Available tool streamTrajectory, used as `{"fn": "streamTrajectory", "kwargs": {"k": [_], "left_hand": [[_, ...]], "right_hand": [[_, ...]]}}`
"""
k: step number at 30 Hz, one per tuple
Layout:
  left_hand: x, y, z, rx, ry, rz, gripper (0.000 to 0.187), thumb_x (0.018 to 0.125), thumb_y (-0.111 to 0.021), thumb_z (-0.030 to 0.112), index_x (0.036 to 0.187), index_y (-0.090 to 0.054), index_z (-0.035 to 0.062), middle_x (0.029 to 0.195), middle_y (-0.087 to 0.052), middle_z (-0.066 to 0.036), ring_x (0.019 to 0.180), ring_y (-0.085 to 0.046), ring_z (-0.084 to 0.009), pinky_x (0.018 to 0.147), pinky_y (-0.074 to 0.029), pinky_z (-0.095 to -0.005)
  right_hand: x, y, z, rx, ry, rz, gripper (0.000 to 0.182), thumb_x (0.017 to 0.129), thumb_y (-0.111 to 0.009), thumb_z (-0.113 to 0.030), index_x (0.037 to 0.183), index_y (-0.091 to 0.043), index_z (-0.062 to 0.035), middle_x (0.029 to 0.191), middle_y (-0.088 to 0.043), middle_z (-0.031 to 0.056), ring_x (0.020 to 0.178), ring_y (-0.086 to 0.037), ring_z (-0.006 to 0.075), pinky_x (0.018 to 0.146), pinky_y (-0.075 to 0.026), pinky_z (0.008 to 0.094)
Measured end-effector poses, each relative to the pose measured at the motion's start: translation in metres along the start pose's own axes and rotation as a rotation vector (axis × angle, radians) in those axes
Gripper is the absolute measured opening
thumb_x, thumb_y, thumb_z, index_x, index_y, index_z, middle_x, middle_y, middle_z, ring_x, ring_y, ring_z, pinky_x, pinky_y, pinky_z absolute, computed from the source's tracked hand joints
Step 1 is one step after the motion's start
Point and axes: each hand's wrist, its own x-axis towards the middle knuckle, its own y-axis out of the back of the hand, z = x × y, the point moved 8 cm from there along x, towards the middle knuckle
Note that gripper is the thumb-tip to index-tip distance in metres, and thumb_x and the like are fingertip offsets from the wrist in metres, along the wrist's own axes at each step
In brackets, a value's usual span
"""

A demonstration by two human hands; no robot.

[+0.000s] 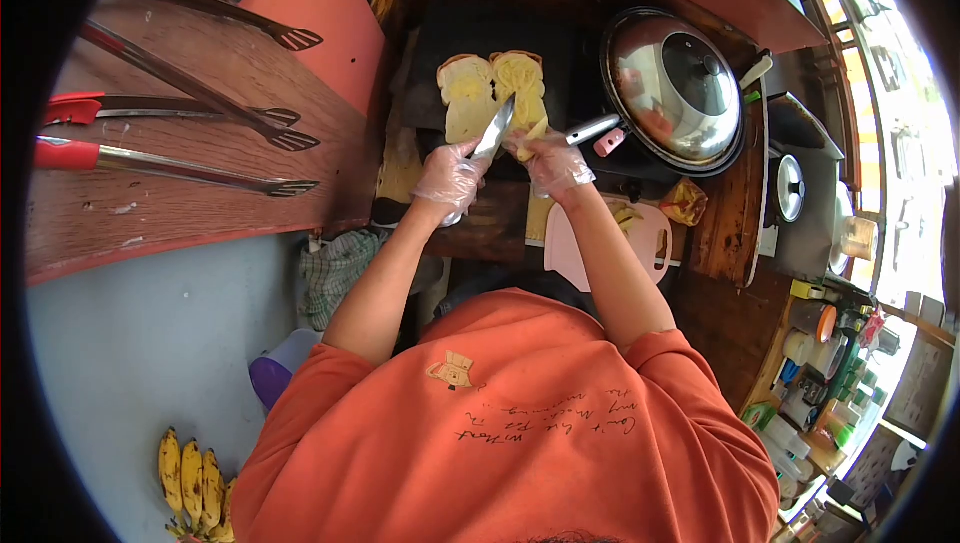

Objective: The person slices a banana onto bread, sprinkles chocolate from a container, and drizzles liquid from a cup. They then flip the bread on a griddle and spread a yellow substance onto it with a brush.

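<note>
Two slices of bread (465, 98) with yellow spread lie side by side on a dark flat surface (440, 38). My left hand (450, 178), in a clear plastic glove, is closed round a knife (495, 128); its blade points up and right, over the lower edge of the bread. My right hand (555, 165), gloved too, pinches a pale yellow piece of what looks like banana (535, 133) beside the blade, just below the right slice. My fingers hide part of that piece.
A lidded pan (675, 88) stands on the right, its handle (592, 130) reaching towards my right hand. A pink cutting board (570, 253) with pale pieces lies under my right forearm. Several tongs (200, 168) hang at the left; bananas (190, 483) are at lower left.
</note>
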Motion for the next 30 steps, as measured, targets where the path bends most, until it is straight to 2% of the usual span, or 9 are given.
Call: {"fn": "streamTrajectory", "kwargs": {"k": [3,6,8,9,12,13,17,20,30], "left_hand": [[0.002,0.001,-0.006,0.029,-0.05,0.018,0.05,0.095,-0.064,0.015,0.143,-0.054,0.0066,0.066,-0.056,0.001,0.045,-0.051,-0.0083,0.039,-0.041,-0.0264],[-0.001,0.01,-0.001,0.234,-0.269,0.148,0.045,0.091,-0.066,0.015,0.135,-0.062,0.0064,0.065,-0.065,-0.012,0.052,-0.061,-0.02,0.053,-0.049,-0.0364],[-0.033,0.014,0.027,0.442,-0.583,0.349,0.045,0.089,-0.066,0.013,0.134,-0.062,0.0086,0.07,-0.066,-0.019,0.058,-0.065,-0.0316,0.059,-0.052,-0.0418],[-0.049,0.012,0.04,0.471,-0.548,0.32,0.045,0.089,-0.066,0.012,0.133,-0.064,0.0121,0.069,-0.064,-0.019,0.062,-0.063,-0.0373,0.059,-0.051,-0.0446],[-0.074,0.004,0.05,0.533,-0.754,0.358,0.044,0.09,-0.066,0.012,0.134,-0.064,0.0129,0.066,-0.061,-0.017,0.06,-0.062,-0.0351,0.057,-0.049,-0.0446],[-0.078,0.001,0.05,0.61,-0.74,0.364,0.046,0.089,-0.07,0.011,0.134,-0.064,0.0154,0.08,-0.069,-0.016,0.067,-0.066,-0.0336,0.06,-0.052,-0.0436],[-0.093,-0.012,0.06,0.699,-0.881,0.381,0.051,0.086,-0.07,0.008,0.136,-0.062,0.0151,0.071,-0.064,-0.01,0.059,-0.062,-0.0288,0.054,-0.051,-0.0406],[-0.092,-0.017,0.054,0.775,-0.873,0.383,0.052,0.085,-0.07,0.007,0.137,-0.062,0.0153,0.071,-0.065,-0.009,0.06,-0.062,-0.0271,0.053,-0.051,-0.0389],[-0.094,-0.023,0.053,0.843,-0.842,0.404,0.053,0.085,-0.068,0.007,0.137,-0.061,0.0135,0.072,-0.065,-0.006,0.06,-0.063,-0.025,0.052,-0.052,-0.0377]], "right_hand": [[-0.015,-0.002,0.0,0.043,-0.066,0.061,0.049,0.089,-0.053,0.01,0.136,-0.04,0.0064,0.127,-0.054,0.0202,0.121,-0.059,0.0325,0.104,-0.051,0.0477],[-0.028,-0.011,-0.006,0.012,-0.099,0.098,0.052,0.088,-0.056,0.011,0.136,-0.039,0.0039,0.128,-0.053,0.0195,0.118,-0.06,0.0318,0.1,-0.054,0.0499],[-0.03,-0.017,-0.003,0.004,-0.109,-0.007,0.058,0.085,-0.063,0.009,0.137,-0.036,0.0053,0.126,-0.053,0.0156,0.112,-0.063,0.0271,0.095,-0.057,0.0416],[-0.031,-0.017,-0.003,0.006,-0.108,-0.006,0.058,0.085,-0.063,0.009,0.137,-0.036,0.0053,0.126,-0.053,0.0156,0.112,-0.063,0.0271,0.095,-0.057,0.0416],[-0.033,-0.024,-0.004,-0.027,-0.099,-0.079,0.061,0.083,-0.068,0.008,0.136,-0.038,0.0056,0.128,-0.055,0.0168,0.113,-0.063,0.0283,0.1,-0.053,0.0436],[-0.033,-0.028,-0.006,-0.064,-0.082,-0.139,0.065,0.082,-0.07,0.007,0.139,-0.037,0.006,0.128,-0.056,0.0166,0.114,-0.062,0.0277,0.101,-0.052,0.0418],[-0.045,-0.047,-0.019,-0.144,-0.061,-0.188,0.073,0.081,-0.072,0.006,0.143,-0.035,0.0061,0.129,-0.058,0.0163,0.118,-0.06,0.0273,0.105,-0.048,0.039],[-0.048,-0.048,-0.016,0.028,-0.07,-0.273,0.071,0.081,-0.072,0.006,0.143,-0.036,0.0057,0.13,-0.057,0.0162,0.121,-0.059,0.0281,0.106,-0.048,0.0396],[-0.048,-0.046,-0.014,0.033,-0.074,-0.275,0.069,0.083,-0.072,0.007,0.142,-0.037,0.0043,0.132,-0.056,0.0171,0.125,-0.058,0.0308,0.108,-0.046,0.0428]]}}
